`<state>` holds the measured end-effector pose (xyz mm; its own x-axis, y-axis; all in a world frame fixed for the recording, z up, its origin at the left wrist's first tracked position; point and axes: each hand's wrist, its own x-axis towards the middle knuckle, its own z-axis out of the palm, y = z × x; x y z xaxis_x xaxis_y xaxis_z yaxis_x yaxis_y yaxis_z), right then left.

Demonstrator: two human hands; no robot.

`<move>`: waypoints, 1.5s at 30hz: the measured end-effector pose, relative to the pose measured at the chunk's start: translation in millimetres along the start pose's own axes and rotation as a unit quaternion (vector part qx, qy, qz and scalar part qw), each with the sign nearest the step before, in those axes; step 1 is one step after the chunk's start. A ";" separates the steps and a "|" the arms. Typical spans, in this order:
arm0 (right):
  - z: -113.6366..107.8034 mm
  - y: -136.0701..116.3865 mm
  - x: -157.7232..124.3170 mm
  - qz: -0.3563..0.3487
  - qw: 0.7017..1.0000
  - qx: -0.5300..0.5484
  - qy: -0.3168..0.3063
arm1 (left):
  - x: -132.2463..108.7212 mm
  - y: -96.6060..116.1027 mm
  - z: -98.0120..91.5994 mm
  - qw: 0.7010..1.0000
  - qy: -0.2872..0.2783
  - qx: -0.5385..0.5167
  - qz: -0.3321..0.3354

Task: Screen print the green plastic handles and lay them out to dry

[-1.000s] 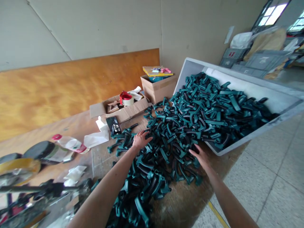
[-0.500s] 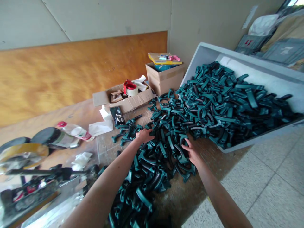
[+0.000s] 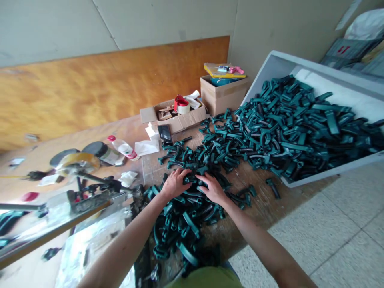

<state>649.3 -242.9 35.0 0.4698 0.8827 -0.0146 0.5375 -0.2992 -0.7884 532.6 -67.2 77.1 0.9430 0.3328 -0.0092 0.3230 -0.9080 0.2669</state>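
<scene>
A heap of dark green, curved plastic handles [image 3: 192, 224], several with black ribbed grips, lies on the wooden table in front of me. My left hand [image 3: 175, 185] is sunk into the top of the heap, its fingers and thumb bent around some of the handles. Facing it from the right, my right hand [image 3: 213, 189] curls its fingers against the same cluster. Between the two hands the handles are bunched together; which pieces each hand grips is partly hidden. More handles [image 3: 222, 148] trail back toward a tilted grey bin [image 3: 306, 176].
The bin, full of handles, lies at the right with its mouth toward the table. Behind stand a cardboard box [image 3: 220, 98] and an open carton [image 3: 192, 119] with tape. A bottle [image 3: 124, 148], black jar [image 3: 103, 154], phone [image 3: 165, 135] and metal fixture [image 3: 93, 202] lie left.
Both hands have moved toward me and closer together, dragging handles from the middle into the near heap. A single handle now lies apart near the bin. The view has swung left.
</scene>
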 end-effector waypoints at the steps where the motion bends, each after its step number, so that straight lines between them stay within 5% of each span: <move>1: 2.8 -6.3 -2.9 -0.011 1.000 -0.022 -0.014 | -14.1 2.9 -0.3 1.000 0.016 0.007 0.002; 6: -15.9 -9.6 -35.2 -0.063 0.997 -0.033 -0.018 | -105.9 34.8 14.3 0.995 0.086 0.040 0.042; 11: -70.6 68.9 -87.3 0.092 0.979 0.042 0.176 | -197.4 52.9 61.2 0.989 0.004 0.042 0.144; 15: -92.6 148.4 -115.7 0.196 0.909 -0.128 0.345 | -219.4 60.9 89.2 0.985 -0.080 0.040 0.146; 19: -60.5 158.1 -105.4 0.246 0.878 -0.183 0.367 | -212.7 62.5 93.3 0.989 -0.094 0.021 0.116; 24: 5.1 106.1 -64.3 0.243 0.913 -0.106 0.309 | -200.7 38.4 85.1 0.991 -0.096 -0.005 0.098; 28: 10.9 94.9 -55.7 0.226 0.926 -0.061 0.298 | -196.6 22.2 79.7 0.994 -0.081 -0.003 0.078; 33: -19.5 104.6 -109.9 0.090 0.970 -0.030 0.222 | -216.1 29.6 74.6 0.996 -0.028 0.020 0.084; 36: -17.5 107.3 -160.6 -0.007 0.990 -0.102 0.095 | -241.3 34.1 76.3 0.993 -0.013 0.047 0.110; 40: 12.1 104.8 -187.6 -0.152 0.963 -0.182 -0.126 | -260.9 35.8 90.1 0.989 -0.021 0.085 0.120; 45: 42.3 86.0 -151.5 -0.251 0.924 -0.243 -0.158 | -245.8 35.9 102.2 0.989 -0.042 0.113 0.086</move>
<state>594.8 -387.0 -56.6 -0.1102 0.9932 0.0381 0.9193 0.1164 -0.3760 320.7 -207.6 -9.6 0.9859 0.1544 -0.0652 0.1578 -0.9862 0.0498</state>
